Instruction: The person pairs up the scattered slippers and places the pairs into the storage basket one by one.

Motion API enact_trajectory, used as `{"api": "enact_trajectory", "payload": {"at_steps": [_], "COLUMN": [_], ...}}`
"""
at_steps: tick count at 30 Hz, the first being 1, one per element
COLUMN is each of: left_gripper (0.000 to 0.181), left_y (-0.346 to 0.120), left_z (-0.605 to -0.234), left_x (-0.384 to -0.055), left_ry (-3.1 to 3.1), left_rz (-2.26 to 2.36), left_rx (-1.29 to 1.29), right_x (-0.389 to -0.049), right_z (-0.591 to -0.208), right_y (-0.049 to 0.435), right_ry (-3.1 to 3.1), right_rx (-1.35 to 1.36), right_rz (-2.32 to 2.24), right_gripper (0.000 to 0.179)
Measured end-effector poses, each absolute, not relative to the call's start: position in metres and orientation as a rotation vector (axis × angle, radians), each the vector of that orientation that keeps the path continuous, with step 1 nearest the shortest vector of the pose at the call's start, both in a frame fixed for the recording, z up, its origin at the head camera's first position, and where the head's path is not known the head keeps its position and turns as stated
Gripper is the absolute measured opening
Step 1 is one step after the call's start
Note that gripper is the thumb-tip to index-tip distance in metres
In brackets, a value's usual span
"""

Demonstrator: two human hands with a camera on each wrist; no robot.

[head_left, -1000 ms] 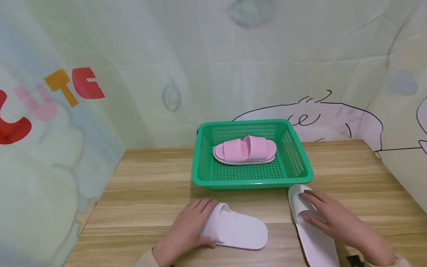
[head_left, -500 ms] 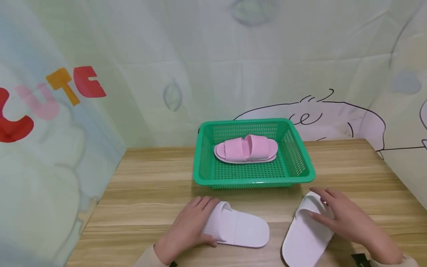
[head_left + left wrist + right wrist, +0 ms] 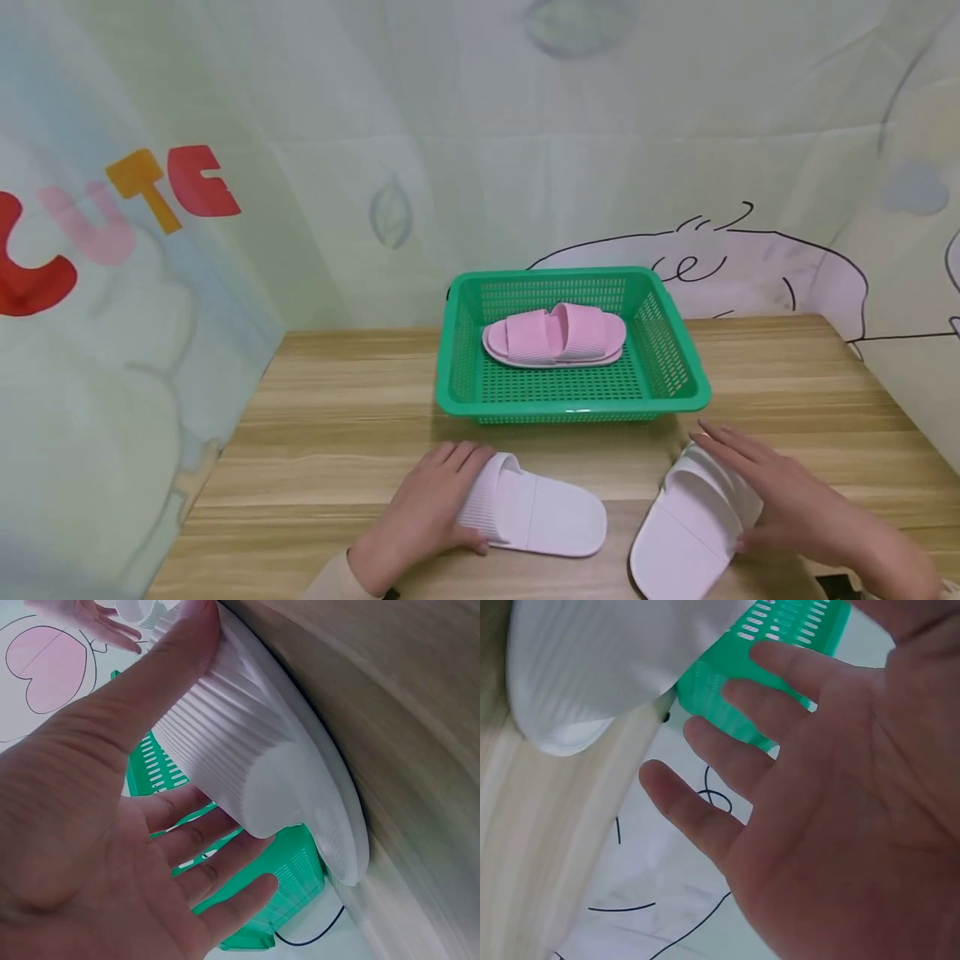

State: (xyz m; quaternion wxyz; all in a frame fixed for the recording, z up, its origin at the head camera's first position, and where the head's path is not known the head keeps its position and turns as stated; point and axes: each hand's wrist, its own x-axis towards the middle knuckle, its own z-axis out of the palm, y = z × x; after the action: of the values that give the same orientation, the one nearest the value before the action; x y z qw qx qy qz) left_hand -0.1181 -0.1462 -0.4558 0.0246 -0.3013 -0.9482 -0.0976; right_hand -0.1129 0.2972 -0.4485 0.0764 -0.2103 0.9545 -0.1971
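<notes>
Two white slippers lie on the wooden table. My left hand [image 3: 433, 504] spans the toe end of the left slipper [image 3: 558, 517], its thumb on the near side and fingers at the far side of the ribbed strap [image 3: 225, 727]. The heel of this slipper points right. On the right, the other slipper [image 3: 678, 542] lies at a slant, toe away from me and heel toward the lower left. My right hand [image 3: 795, 500] is along its right side, fingers extended and spread beside the toe in the right wrist view, thumb near the sole's edge.
A green plastic basket [image 3: 573, 408] stands behind the slippers, near the table's back edge. Inside it, pink slippers [image 3: 555, 335] lie nested together. A printed curtain [image 3: 322, 208] hangs behind and to the left of the wooden table [image 3: 322, 400].
The right slipper has turned, its heel swinging left and its toe right. My right hand has shifted rightward to the slipper's outer side, fingers straighter. My left hand and its slipper stay in place.
</notes>
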Motion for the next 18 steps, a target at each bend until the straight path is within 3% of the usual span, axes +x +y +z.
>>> {"api": "enact_trajectory", "payload": {"at_steps": [18], "left_gripper": [0.108], "left_y": [-0.146], "left_z": [-0.457], "left_x": [-0.119], "left_ry": [-2.912], "left_rz": [-0.256], "left_rx": [-0.954], "right_x": [-0.105], "right_z": [-0.477], "right_y": [0.288], "right_ry": [3.103], "right_rx": [-0.894], "right_rz": [-0.466], "right_gripper": [0.111]}}
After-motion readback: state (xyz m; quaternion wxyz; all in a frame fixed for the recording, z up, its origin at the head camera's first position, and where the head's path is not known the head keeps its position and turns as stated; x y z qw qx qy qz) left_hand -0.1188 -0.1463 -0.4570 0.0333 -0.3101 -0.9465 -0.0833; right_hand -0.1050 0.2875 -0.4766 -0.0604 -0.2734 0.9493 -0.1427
